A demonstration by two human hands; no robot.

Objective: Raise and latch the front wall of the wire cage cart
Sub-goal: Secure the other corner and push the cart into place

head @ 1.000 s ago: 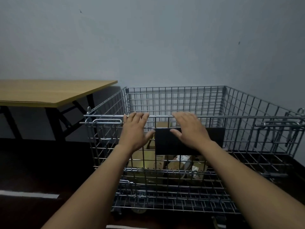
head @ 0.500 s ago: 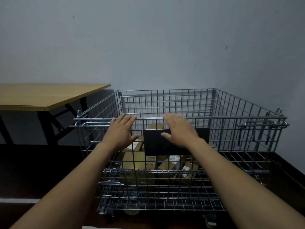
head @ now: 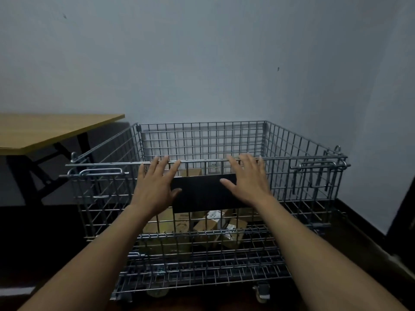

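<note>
Standing upright, front wall (head: 103, 198) of silver mesh, left hand (head: 155, 187), right hand (head: 247, 180) spread flat.

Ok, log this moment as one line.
front wall: upright | left hand: open, flat on mesh | right hand: open, flat by black plate | cardboard boxes: inside cage

Cut off at the left edge: table (head: 45, 129). Behind the black panel (head: 203, 193) (itself partly covered by both thumbs), boxes (head: 208, 227) only half seen, labels too small to read. Latches (head: 314, 167) too dim to judge. Forearms cropped below.
</note>
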